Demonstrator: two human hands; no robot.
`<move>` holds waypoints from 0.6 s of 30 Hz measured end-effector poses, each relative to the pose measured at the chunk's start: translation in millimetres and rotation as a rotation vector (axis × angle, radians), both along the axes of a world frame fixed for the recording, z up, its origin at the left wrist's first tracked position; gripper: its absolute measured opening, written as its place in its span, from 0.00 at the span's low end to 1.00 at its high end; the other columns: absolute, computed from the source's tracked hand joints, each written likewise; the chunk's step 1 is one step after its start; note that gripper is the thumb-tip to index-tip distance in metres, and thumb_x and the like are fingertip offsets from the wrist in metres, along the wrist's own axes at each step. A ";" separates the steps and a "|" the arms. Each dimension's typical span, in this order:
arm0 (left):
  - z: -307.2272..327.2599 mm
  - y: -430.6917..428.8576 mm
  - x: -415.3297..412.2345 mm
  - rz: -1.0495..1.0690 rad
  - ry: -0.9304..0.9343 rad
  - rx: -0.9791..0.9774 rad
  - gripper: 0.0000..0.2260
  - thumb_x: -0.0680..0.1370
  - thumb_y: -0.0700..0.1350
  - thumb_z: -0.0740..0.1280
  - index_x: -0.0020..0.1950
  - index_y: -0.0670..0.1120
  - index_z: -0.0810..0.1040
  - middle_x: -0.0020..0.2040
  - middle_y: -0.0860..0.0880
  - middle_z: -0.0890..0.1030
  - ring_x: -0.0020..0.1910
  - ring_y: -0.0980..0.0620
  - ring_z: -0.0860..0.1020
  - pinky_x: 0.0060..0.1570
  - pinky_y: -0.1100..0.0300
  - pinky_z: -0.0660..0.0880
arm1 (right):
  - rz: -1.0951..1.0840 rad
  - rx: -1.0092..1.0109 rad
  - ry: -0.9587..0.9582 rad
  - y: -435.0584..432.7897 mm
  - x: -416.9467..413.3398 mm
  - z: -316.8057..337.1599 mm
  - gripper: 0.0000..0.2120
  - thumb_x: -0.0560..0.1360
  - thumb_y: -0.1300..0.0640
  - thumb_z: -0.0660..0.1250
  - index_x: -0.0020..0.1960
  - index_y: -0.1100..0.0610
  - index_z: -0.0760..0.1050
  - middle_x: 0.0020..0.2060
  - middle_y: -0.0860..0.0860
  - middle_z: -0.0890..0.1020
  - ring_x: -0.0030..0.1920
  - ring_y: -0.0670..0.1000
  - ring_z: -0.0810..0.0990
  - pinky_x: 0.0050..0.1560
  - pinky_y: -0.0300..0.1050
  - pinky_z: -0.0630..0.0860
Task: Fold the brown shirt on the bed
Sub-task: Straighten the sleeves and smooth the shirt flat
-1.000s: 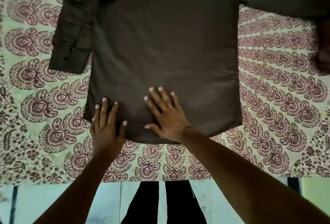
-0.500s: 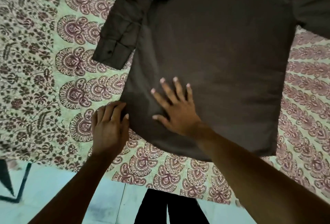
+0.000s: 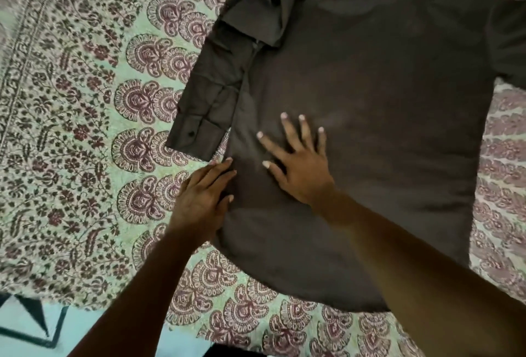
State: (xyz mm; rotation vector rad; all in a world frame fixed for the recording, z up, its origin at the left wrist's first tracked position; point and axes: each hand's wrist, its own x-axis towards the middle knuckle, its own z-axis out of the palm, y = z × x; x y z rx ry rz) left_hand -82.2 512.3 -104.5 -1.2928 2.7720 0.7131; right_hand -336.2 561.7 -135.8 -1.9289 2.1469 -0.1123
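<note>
The brown shirt is lying spread flat on the bed, with one long sleeve lying folded down along its side. The right hand is pressing flat on the cloth near that side, fingers straight and splayed. The left hand is resting against the shirt's edge, fingers together and nearly straight, thumb touching the cloth, gripping nothing. Pale floor is showing below the bed.

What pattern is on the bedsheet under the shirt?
The bedsheet is pale green with maroon scalloped and floral block-print motifs, seen in the head view.
</note>
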 end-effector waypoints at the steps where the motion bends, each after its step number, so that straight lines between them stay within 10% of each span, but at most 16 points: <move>1: -0.4 -5.2 -3.3 0.018 0.064 -0.015 0.19 0.80 0.47 0.63 0.71 0.47 0.77 0.75 0.52 0.74 0.69 0.43 0.74 0.66 0.44 0.74 | 0.140 -0.031 0.005 4.6 5.7 -5.4 0.28 0.82 0.34 0.56 0.81 0.35 0.59 0.85 0.52 0.52 0.83 0.67 0.47 0.76 0.75 0.51; 6: 9.7 -35.3 -31.3 0.148 0.207 -0.138 0.12 0.79 0.38 0.63 0.59 0.42 0.82 0.59 0.44 0.83 0.52 0.38 0.78 0.53 0.44 0.77 | 0.597 -0.053 -0.063 25.8 21.5 -3.5 0.26 0.84 0.36 0.57 0.80 0.38 0.64 0.84 0.53 0.55 0.84 0.61 0.50 0.78 0.69 0.54; 13: 11.6 -111.6 -50.8 0.528 0.102 -0.065 0.22 0.78 0.49 0.70 0.71 0.46 0.73 0.72 0.43 0.71 0.68 0.37 0.69 0.65 0.39 0.68 | -0.351 0.068 -0.136 -65.1 -20.3 21.8 0.36 0.79 0.28 0.57 0.83 0.34 0.48 0.85 0.49 0.40 0.84 0.60 0.38 0.80 0.66 0.45; 18: 9.5 -153.5 -41.3 0.583 -0.087 0.152 0.37 0.73 0.56 0.76 0.76 0.43 0.64 0.74 0.38 0.67 0.74 0.33 0.64 0.70 0.35 0.63 | -0.201 0.132 -0.005 -87.9 11.7 9.4 0.35 0.80 0.29 0.53 0.83 0.37 0.49 0.85 0.50 0.43 0.84 0.62 0.42 0.79 0.72 0.46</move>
